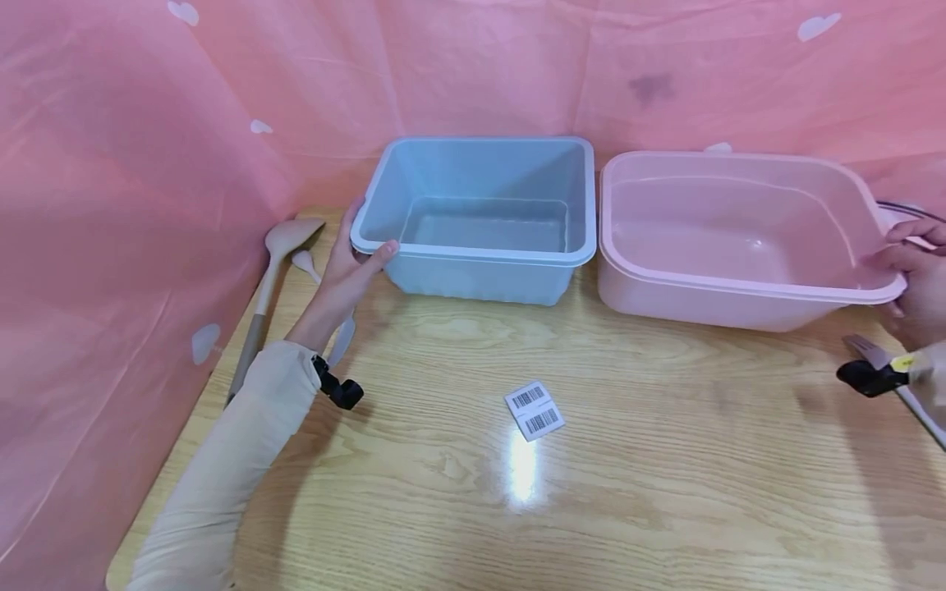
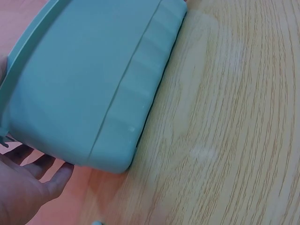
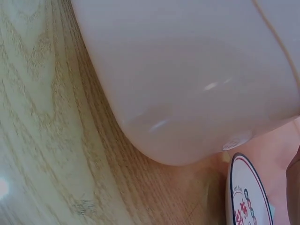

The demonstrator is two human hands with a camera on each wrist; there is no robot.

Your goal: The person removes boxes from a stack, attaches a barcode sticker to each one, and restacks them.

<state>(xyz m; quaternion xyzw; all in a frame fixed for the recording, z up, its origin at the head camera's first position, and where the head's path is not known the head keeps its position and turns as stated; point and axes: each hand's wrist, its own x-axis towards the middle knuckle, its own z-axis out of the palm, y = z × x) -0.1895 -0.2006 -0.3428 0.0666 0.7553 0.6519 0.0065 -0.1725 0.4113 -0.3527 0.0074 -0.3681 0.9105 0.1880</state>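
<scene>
The left hand [image 1: 347,275] grips the near left corner of the blue tub [image 1: 480,215], its thumb hooked over the rim and its fingers [image 2: 44,176] curled under the lip against the outer wall. The right hand [image 1: 916,279] holds the right end of the pink tub [image 1: 739,238], fingers wrapped over the rim and thumb on its inner edge. Both tubs stand upright on the wooden worktop [image 1: 628,484], side by side and nearly touching, close to the pink curtain [image 1: 148,123]. A wooden-handled spoon [image 1: 269,279] lies just left of the left hand. A fork [image 1: 894,384] lies near the right wrist. A barcode label [image 1: 534,410] lies on the worktop nearer the person.
</scene>
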